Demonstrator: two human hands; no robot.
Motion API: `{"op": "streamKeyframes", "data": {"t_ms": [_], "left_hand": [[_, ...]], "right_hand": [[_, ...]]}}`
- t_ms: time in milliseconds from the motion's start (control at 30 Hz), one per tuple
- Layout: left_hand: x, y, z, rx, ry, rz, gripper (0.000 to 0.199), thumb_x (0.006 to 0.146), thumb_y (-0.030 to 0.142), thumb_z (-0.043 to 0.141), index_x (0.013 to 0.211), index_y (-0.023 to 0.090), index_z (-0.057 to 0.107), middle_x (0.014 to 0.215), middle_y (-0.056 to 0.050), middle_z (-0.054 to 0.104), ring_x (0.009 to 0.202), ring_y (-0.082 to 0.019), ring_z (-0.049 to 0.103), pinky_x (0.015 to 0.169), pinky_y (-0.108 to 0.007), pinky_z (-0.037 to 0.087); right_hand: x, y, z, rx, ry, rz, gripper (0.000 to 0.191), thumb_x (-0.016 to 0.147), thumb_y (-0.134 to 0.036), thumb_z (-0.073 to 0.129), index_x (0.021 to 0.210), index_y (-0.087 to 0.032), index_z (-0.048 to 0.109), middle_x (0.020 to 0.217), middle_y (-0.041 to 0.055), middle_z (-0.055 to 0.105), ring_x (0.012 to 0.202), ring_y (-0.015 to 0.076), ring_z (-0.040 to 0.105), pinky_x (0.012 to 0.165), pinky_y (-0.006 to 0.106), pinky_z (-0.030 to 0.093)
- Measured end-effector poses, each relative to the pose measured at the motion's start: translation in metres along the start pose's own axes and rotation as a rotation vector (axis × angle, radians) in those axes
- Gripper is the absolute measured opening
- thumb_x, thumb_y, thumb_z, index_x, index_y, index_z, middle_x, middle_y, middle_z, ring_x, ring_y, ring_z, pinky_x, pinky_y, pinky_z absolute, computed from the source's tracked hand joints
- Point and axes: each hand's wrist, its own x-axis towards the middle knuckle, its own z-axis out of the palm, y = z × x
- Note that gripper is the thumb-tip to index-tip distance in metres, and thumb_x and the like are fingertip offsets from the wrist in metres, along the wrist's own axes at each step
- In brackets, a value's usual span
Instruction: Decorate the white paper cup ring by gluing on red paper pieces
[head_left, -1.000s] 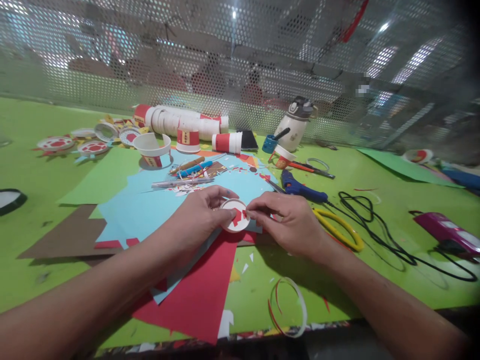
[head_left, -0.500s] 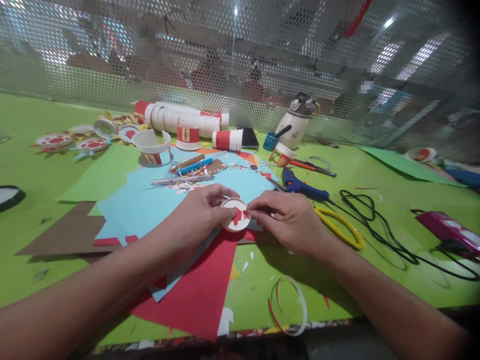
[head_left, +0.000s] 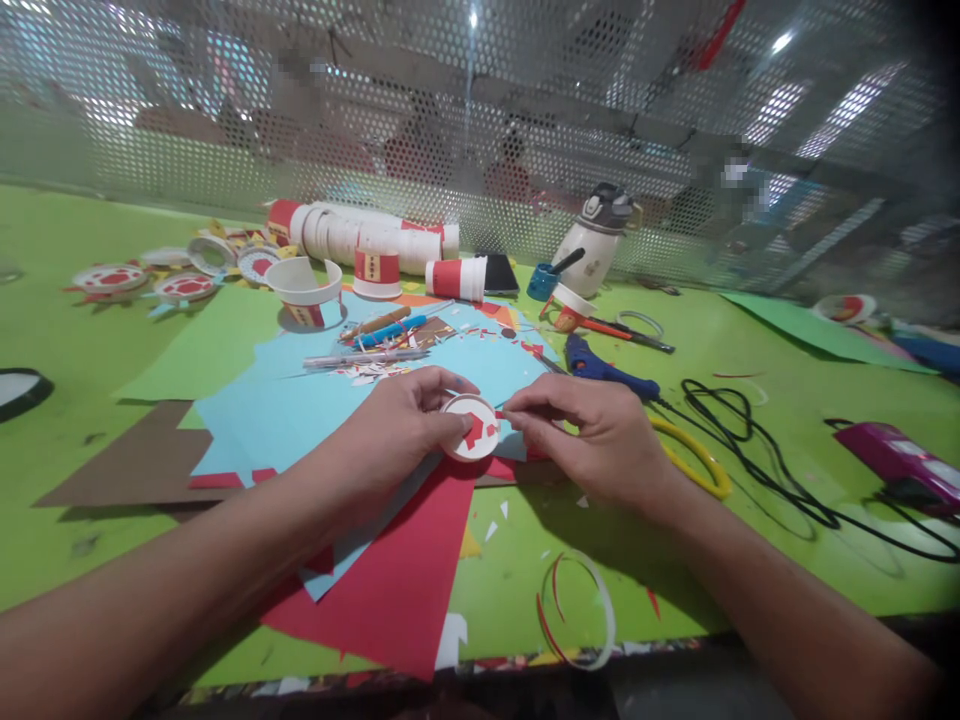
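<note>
Cup base (head_left: 486, 443) with red pieces (head_left: 473, 433) sits mid-frame, pinched in my left grip (head_left: 412, 417), thumb laid across it; just right, my right grip (head_left: 589, 425), nearly closed, pinches a red scrap (head_left: 500, 414).

The disc (head_left: 484, 411) is white with red patches (head_left: 473, 432), the tiny scrap (head_left: 500, 414) beside it red; the table (head_left: 499, 600) is lime green, the nearest paper (head_left: 405, 590) red, the glue gun (head_left: 611, 372) at right dark blue, the far cup (head_left: 455, 280) banded red and white.

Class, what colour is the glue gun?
The glue gun is dark blue, best seen in the head view.
</note>
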Motion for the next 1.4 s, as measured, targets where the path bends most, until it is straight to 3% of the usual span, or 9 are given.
{"op": "streamKeyframes", "data": {"t_ms": [333, 1100, 1400], "left_hand": [[-0.0006, -0.0015, 0.0, 0.035, 0.007, 0.03, 0.024, 0.064, 0.008, 0.066, 0.087, 0.015, 0.06, 0.079, -0.005, 0.068, 0.07, -0.017, 0.06, 0.066, -0.03, 0.043], [0.0008, -0.0013, 0.0015, 0.064, 0.012, 0.036, 0.025, 0.063, 0.012, 0.067, 0.087, 0.014, 0.059, 0.078, -0.005, 0.066, 0.071, -0.017, 0.058, 0.067, -0.031, 0.042], [0.0015, -0.0034, -0.0008, 0.035, -0.013, 0.051, 0.026, 0.063, 0.01, 0.065, 0.087, 0.014, 0.057, 0.083, -0.008, 0.067, 0.075, -0.02, 0.061, 0.07, -0.033, 0.044]], "right_hand": [[-0.0049, -0.0053, 0.004, -0.239, -0.071, -0.083, 0.012, 0.087, -0.009, 0.057, 0.084, -0.015, 0.068, 0.075, 0.0038, 0.07, 0.067, 0.0139, 0.06, 0.062, 0.026, 0.043], [-0.0071, -0.0068, 0.0039, -0.273, -0.142, -0.098, 0.021, 0.092, -0.011, 0.05, 0.086, -0.014, 0.069, 0.074, 0.0059, 0.065, 0.066, 0.0163, 0.058, 0.061, 0.028, 0.038], [-0.0067, -0.0088, 0.0043, -0.227, -0.038, -0.121, 0.015, 0.091, -0.011, 0.054, 0.088, -0.013, 0.069, 0.08, 0.007, 0.07, 0.072, 0.0166, 0.062, 0.066, 0.028, 0.044]]}}
